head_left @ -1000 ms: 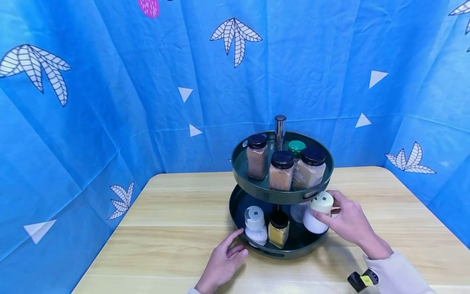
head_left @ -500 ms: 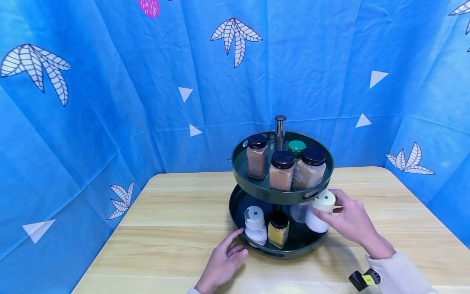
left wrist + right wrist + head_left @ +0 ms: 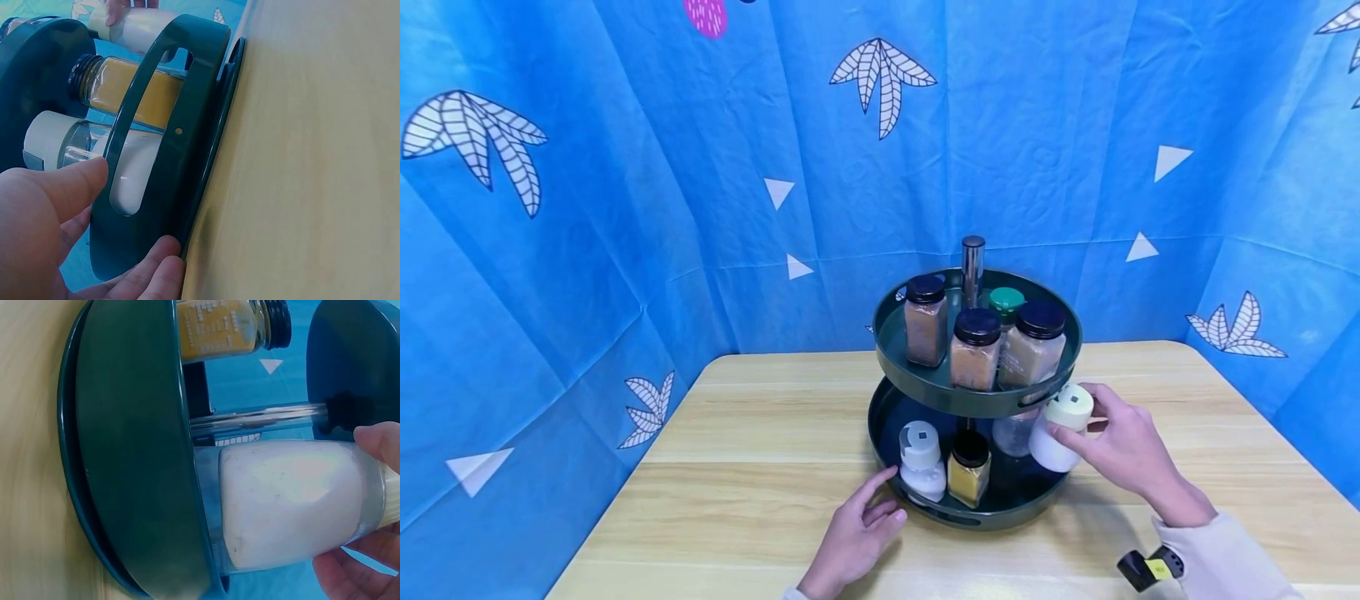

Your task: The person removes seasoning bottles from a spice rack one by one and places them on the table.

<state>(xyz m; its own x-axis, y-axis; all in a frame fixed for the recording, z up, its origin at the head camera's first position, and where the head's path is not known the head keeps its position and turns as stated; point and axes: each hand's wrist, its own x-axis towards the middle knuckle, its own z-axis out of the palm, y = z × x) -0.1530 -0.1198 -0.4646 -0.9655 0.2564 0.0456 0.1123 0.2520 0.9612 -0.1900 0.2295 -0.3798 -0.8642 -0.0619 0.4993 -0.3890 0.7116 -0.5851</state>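
With our right hand point(image 3: 1131, 442) we pinch the white jar point(image 3: 1051, 448) near its cap, at the right side of the lower tray point(image 3: 1022, 510), while our left hand point(image 3: 855, 537), fingers loosely spread and gripping nothing, touches the tray's front-left wall.

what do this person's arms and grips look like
The left grip and right grip are bare, without gloves. The right sleeve is pale grey-beige, with a black device bearing a yellow label at its end; only a sliver of the pale left sleeve shows.
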